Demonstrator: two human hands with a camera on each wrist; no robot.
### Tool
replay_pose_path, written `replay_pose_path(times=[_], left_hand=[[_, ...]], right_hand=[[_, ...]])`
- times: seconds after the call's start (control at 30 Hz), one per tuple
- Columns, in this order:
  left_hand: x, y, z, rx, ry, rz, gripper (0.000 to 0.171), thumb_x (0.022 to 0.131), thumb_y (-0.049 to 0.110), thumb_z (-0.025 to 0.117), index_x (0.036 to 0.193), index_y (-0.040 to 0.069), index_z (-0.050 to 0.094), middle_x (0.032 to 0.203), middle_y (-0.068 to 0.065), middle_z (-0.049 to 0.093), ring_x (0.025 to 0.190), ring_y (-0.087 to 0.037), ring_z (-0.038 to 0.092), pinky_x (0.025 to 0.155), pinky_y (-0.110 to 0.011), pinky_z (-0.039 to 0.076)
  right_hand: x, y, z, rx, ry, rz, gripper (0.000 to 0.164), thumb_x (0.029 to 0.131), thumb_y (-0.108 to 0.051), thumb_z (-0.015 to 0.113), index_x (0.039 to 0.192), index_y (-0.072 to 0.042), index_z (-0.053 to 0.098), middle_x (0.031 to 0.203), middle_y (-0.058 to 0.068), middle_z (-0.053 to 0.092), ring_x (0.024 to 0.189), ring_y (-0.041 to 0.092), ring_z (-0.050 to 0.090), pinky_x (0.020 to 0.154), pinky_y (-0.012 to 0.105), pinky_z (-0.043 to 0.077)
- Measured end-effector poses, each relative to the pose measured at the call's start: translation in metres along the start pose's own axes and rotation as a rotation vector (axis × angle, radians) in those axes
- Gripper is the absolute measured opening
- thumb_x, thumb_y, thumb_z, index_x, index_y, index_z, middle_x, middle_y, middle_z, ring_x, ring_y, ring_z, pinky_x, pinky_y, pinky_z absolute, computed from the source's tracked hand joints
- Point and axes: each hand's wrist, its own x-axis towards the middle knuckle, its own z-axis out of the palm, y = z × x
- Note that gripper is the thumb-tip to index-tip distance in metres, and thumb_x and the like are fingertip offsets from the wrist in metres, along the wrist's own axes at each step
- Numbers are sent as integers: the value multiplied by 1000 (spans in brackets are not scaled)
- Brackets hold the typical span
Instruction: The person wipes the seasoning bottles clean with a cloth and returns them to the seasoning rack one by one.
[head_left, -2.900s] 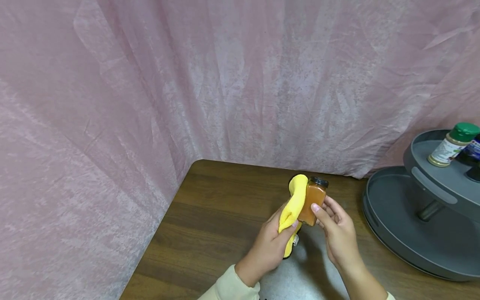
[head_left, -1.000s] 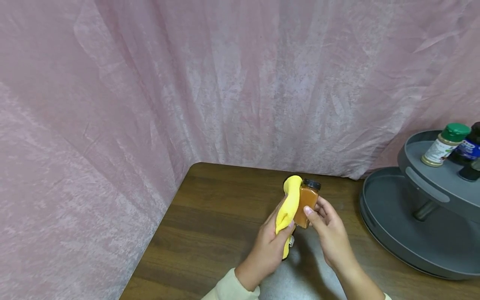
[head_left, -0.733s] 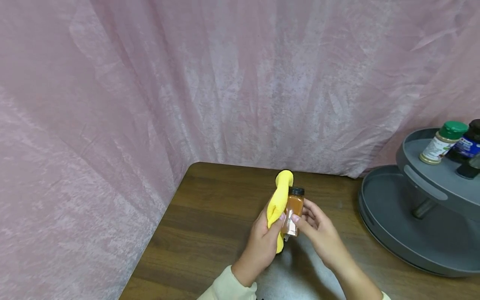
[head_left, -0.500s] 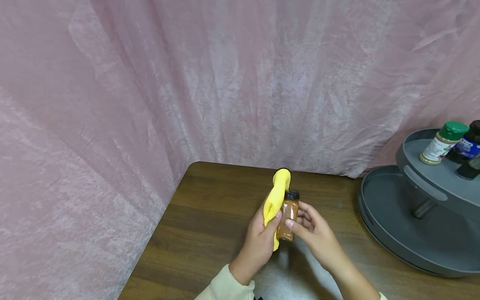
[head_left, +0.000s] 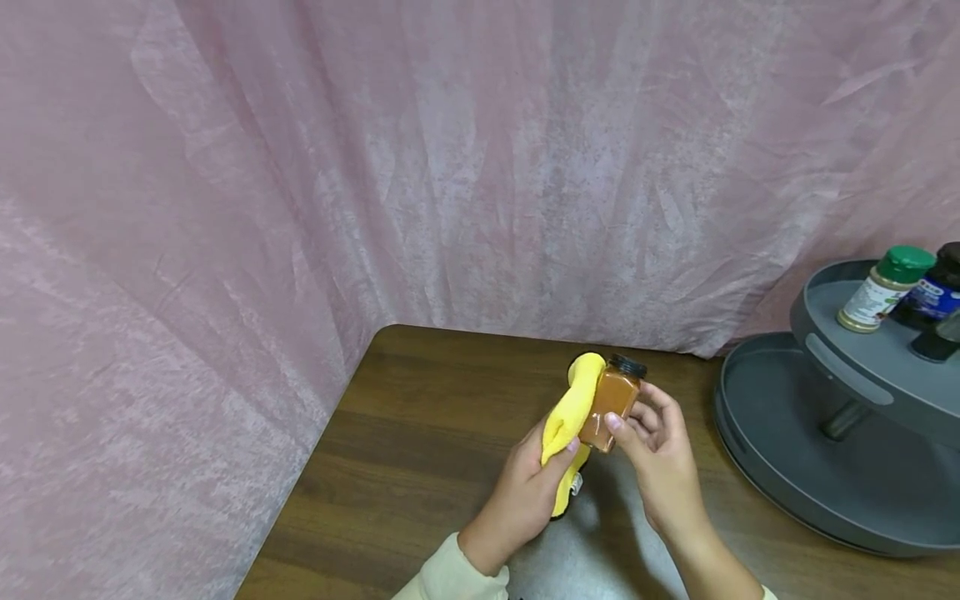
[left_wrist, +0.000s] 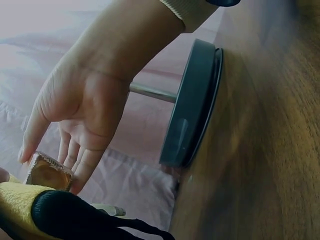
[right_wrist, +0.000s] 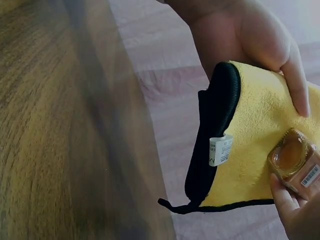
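Note:
A small square glass jar of orange-brown powder with a black lid tilts slightly above the table. My right hand pinches it between thumb and fingers. A folded yellow cloth with black edging lies against the jar's left side, and my left hand grips it, thumb on the near face. In the right wrist view, the jar's base and a barcode label show, with the cloth spread behind them and its white tag hanging at the edge. The left wrist view shows the jar's underside.
At the right stands a two-tier dark grey turntable rack. Its upper tier bears a green-capped seasoning bottle and dark bottles. A pink curtain hangs behind the brown wooden table.
Jar and cloth shift left and down together until half a second ago, then go back right and up. The jar now leans more to the right. Both hands keep their hold.

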Motion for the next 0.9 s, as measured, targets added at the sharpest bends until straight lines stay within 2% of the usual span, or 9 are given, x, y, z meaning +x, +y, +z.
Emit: replay_pose_path(times=[0.07, 0.27, 0.4, 0.53, 0.63, 0.73, 0.9], left_hand=[[0, 0, 0, -8, 7, 3, 32, 104, 28, 55, 133, 16, 58, 113, -16, 67, 99, -25, 67, 85, -27, 56], [2, 2, -1, -24, 12, -14, 35, 104, 29, 54, 137, 16, 54, 117, -10, 66, 103, -20, 67, 89, -27, 55], [3, 4, -2, -8, 31, -14, 39, 105, 29, 53, 142, 16, 51, 123, -9, 64, 107, -15, 64, 93, -27, 54], [4, 5, -3, -45, 36, -7, 50, 106, 28, 52, 154, 24, 39, 145, -2, 55, 125, -16, 58, 105, -31, 49], [4, 4, -4, -82, 22, 4, 57, 106, 27, 51, 158, 35, 28, 160, 10, 39, 142, -15, 45, 115, -35, 40], [4, 3, -5, -90, 20, 12, 58, 107, 27, 50, 158, 39, 25, 163, 17, 30, 148, -11, 35, 120, -36, 33], [4, 3, -5, -97, 43, -21, 55, 106, 27, 51, 158, 30, 31, 155, 3, 46, 137, -17, 49, 111, -32, 44]], right_hand=[[0, 0, -1, -4, -17, 1, 50, 101, -5, 58, 145, -13, 34, 120, 0, 63, 108, 8, 65, 88, 20, 55], [-2, -3, 0, -45, -85, 21, 51, 106, -15, 51, 153, -3, 34, 128, -3, 55, 113, 5, 59, 90, 20, 54], [-3, -3, 1, -64, -132, 55, 55, 108, -20, 49, 158, -8, 30, 140, 2, 49, 119, 4, 57, 92, 21, 54], [-5, 0, 5, -81, -185, 92, 53, 110, -25, 43, 159, -14, 27, 150, 14, 43, 121, 4, 56, 92, 25, 53], [-7, 3, 10, -99, -219, 116, 51, 109, -26, 44, 156, -11, 30, 145, 19, 49, 113, 8, 62, 89, 29, 55], [-9, 6, 12, -136, -234, 139, 52, 106, -22, 53, 152, -9, 34, 135, 20, 56, 107, 12, 66, 86, 30, 56], [-7, 10, 10, -177, -255, 133, 48, 101, -15, 62, 142, -3, 42, 128, 22, 62, 104, 15, 68, 84, 30, 59]])
